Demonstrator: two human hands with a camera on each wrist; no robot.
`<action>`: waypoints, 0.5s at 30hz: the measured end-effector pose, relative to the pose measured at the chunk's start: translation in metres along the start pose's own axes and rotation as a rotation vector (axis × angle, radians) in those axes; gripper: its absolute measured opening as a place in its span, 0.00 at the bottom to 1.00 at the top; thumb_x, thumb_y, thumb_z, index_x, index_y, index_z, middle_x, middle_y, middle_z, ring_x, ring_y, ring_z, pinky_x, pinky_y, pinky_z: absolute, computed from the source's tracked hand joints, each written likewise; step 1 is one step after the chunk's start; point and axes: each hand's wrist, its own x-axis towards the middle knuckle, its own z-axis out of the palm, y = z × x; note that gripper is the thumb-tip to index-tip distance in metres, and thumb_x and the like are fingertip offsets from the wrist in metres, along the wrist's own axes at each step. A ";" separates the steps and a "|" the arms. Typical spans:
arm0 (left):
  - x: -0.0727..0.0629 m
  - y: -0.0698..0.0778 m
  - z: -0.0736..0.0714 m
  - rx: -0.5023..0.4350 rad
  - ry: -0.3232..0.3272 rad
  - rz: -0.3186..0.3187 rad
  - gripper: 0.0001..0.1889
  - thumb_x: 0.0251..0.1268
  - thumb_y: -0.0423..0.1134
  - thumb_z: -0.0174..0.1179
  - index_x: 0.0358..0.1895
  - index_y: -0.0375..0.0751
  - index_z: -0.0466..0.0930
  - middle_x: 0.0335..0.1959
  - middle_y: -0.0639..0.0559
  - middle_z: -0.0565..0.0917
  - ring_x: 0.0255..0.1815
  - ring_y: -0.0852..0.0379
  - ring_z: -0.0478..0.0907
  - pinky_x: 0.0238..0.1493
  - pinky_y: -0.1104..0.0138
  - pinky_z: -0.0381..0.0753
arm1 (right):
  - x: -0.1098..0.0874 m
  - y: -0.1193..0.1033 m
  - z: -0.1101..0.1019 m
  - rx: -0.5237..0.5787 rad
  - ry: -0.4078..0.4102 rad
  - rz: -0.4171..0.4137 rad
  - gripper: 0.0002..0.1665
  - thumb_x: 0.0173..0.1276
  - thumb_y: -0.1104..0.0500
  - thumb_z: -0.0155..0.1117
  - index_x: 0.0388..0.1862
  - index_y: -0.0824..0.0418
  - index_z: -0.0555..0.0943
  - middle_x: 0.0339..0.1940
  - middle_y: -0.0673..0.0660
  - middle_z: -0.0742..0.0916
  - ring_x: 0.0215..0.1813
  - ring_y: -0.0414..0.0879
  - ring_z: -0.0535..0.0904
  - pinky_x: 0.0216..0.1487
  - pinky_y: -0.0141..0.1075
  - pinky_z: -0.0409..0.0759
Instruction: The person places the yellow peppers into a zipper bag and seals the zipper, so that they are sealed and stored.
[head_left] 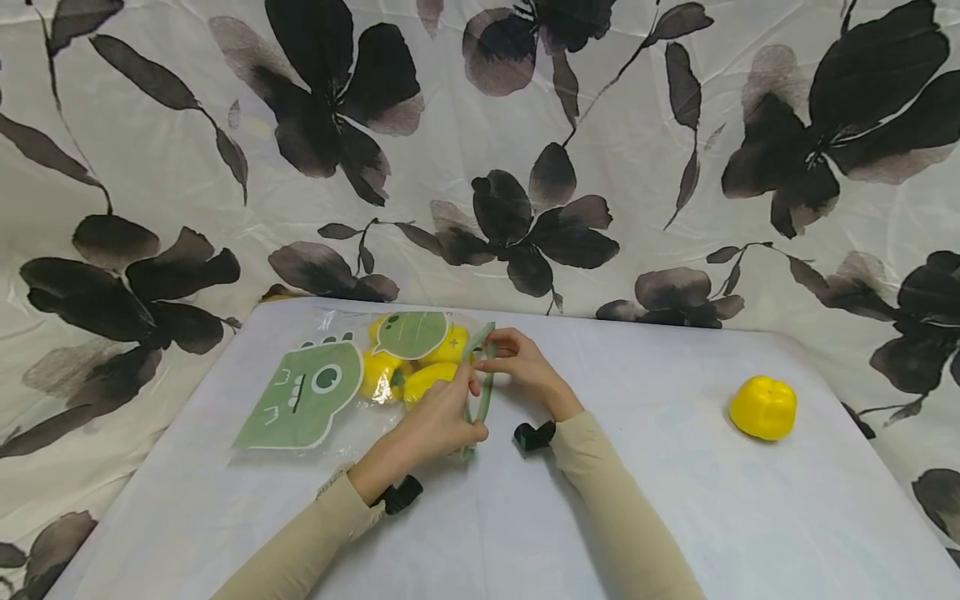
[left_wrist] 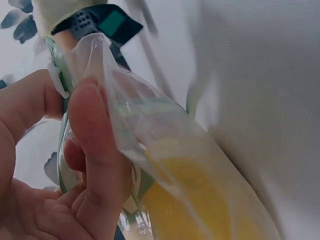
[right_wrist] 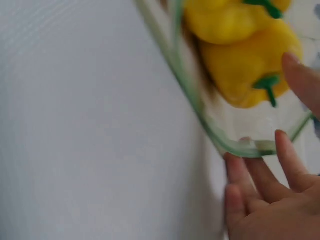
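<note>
Controlling a Soft Opening

We located the clear printed bag [head_left: 300,400] left of centre on the white-covered table [head_left: 750,533], its green-edged rim [right_wrist: 215,136] at the right end. Through the film we counted at least three yellow peppers [head_left: 386,375]. A lone pepper [head_left: 763,407] sat outside, well apart, toward the right of the table.

1. Left hand. We observed the left hand [head_left: 438,421] pinching the film at the rim between thumb and fingers, near a small white piece [left_wrist: 57,80] that resembled a zip slider. We judged this to be the anchor; it called for a firm pinch without a tug.

2. Right hand. We observed the fingertips of the right hand [head_left: 528,371] touching the rim at one corner, the thumb standing apart from it. We could not tell whether those fingers clasped the film or only pressed it.

3. Rim. We noted that its two edges stood partly apart. We judged that good practice required light, even tension along both edges, with no twist at the corner.

4. Caution. We judged that the thin film might slip or fold shut, and that tilting the rim downward might let the contents roll out.
</note>
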 end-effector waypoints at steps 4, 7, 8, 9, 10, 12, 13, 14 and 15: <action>0.000 0.000 0.001 -0.012 -0.007 -0.006 0.26 0.51 0.32 0.68 0.50 0.41 0.62 0.16 0.51 0.73 0.13 0.57 0.71 0.19 0.67 0.72 | -0.012 -0.009 -0.013 0.021 -0.019 0.014 0.35 0.61 0.68 0.69 0.66 0.69 0.68 0.65 0.67 0.76 0.65 0.61 0.73 0.66 0.49 0.69; 0.000 0.000 0.001 -0.022 -0.005 -0.011 0.26 0.51 0.31 0.68 0.50 0.41 0.62 0.16 0.50 0.74 0.11 0.57 0.72 0.17 0.67 0.73 | -0.022 -0.019 -0.025 0.015 -0.018 0.020 0.36 0.61 0.67 0.69 0.67 0.68 0.68 0.67 0.67 0.74 0.68 0.62 0.70 0.68 0.51 0.67; 0.000 0.000 0.001 -0.028 -0.006 -0.015 0.26 0.51 0.31 0.68 0.50 0.41 0.62 0.15 0.49 0.75 0.11 0.57 0.72 0.17 0.67 0.73 | -0.025 -0.022 -0.029 0.001 -0.016 0.016 0.36 0.61 0.66 0.70 0.67 0.68 0.67 0.67 0.67 0.74 0.69 0.62 0.69 0.68 0.51 0.67; 0.000 0.000 0.001 -0.034 -0.006 -0.017 0.26 0.51 0.31 0.68 0.50 0.41 0.62 0.15 0.49 0.75 0.11 0.57 0.72 0.16 0.67 0.73 | -0.029 -0.025 -0.033 -0.007 -0.012 0.010 0.36 0.61 0.66 0.70 0.67 0.68 0.67 0.68 0.67 0.73 0.69 0.62 0.68 0.68 0.52 0.67; 0.000 0.000 0.001 -0.040 -0.005 -0.021 0.26 0.51 0.31 0.67 0.50 0.41 0.62 0.15 0.49 0.75 0.10 0.56 0.72 0.16 0.67 0.73 | -0.033 -0.028 -0.038 -0.027 -0.006 0.003 0.36 0.61 0.65 0.70 0.67 0.67 0.67 0.68 0.67 0.73 0.70 0.62 0.67 0.68 0.52 0.67; 0.000 0.001 0.002 -0.047 -0.002 -0.024 0.26 0.51 0.31 0.67 0.50 0.40 0.62 0.14 0.49 0.75 0.10 0.56 0.72 0.16 0.68 0.72 | -0.040 -0.034 -0.049 -0.078 0.009 -0.030 0.37 0.61 0.64 0.71 0.67 0.68 0.67 0.68 0.67 0.73 0.70 0.63 0.67 0.68 0.53 0.66; 0.000 0.001 0.002 -0.048 -0.001 -0.025 0.26 0.51 0.31 0.67 0.50 0.40 0.62 0.14 0.49 0.75 0.10 0.57 0.72 0.15 0.68 0.72 | -0.045 -0.037 -0.054 -0.107 0.023 -0.048 0.37 0.61 0.64 0.72 0.67 0.68 0.68 0.67 0.67 0.73 0.70 0.63 0.67 0.69 0.53 0.64; -0.001 0.001 0.002 -0.047 0.001 -0.023 0.26 0.51 0.31 0.67 0.50 0.40 0.62 0.13 0.50 0.75 0.09 0.57 0.71 0.15 0.68 0.71 | -0.049 -0.039 -0.060 -0.144 0.038 -0.068 0.37 0.61 0.63 0.72 0.67 0.68 0.68 0.67 0.67 0.74 0.70 0.62 0.67 0.70 0.53 0.63; -0.001 0.001 0.003 -0.045 0.004 -0.020 0.25 0.51 0.31 0.66 0.50 0.40 0.62 0.13 0.50 0.75 0.09 0.57 0.71 0.15 0.68 0.71 | -0.054 -0.041 -0.065 -0.179 0.057 -0.083 0.37 0.61 0.63 0.72 0.66 0.67 0.68 0.66 0.66 0.74 0.69 0.61 0.68 0.71 0.54 0.61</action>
